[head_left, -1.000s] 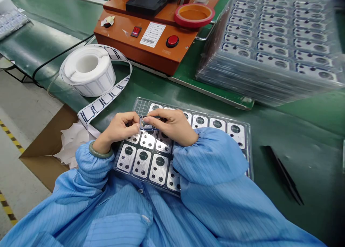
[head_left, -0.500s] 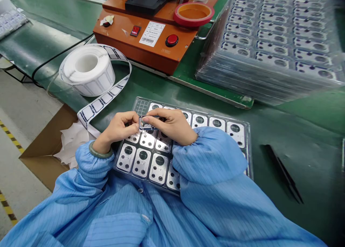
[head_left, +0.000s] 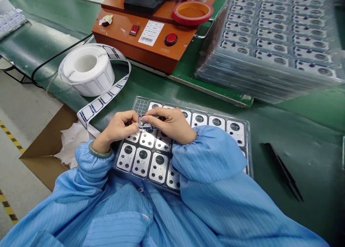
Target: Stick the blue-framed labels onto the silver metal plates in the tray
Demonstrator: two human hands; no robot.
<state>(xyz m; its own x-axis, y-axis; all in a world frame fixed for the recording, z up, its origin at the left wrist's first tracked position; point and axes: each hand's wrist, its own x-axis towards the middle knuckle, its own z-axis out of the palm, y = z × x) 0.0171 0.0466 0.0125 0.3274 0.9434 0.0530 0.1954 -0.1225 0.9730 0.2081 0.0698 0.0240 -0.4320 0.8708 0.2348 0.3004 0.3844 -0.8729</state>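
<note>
A small metal plate (head_left: pixel 147 125) with a dark edge and a round hole is held up between my two hands. My left hand (head_left: pixel 122 125) pinches its left end, fingers curled. My right hand (head_left: pixel 172 124) grips the other end, thumb and forefinger lying over its face and hiding part of it. Just below, a clear plastic tray (head_left: pixel 248 146) carries rows of similar silver plates, each with one large hole and smaller ones. My right forearm and sleeve cover part of that tray.
A label roll (head_left: pixel 86 69) trails its strip toward my left wrist. Black tweezers (head_left: pixel 281 171) lie to the right. Behind stand an orange machine (head_left: pixel 145 38) with a tape roll (head_left: pixel 192 13) on it, and a stack of filled trays (head_left: pixel 269 53). A cardboard box (head_left: pixel 51 146) with paper sits at left.
Both hands keep the same hold on the metal plate, with hardly any visible movement. The whole view has shifted very slightly.
</note>
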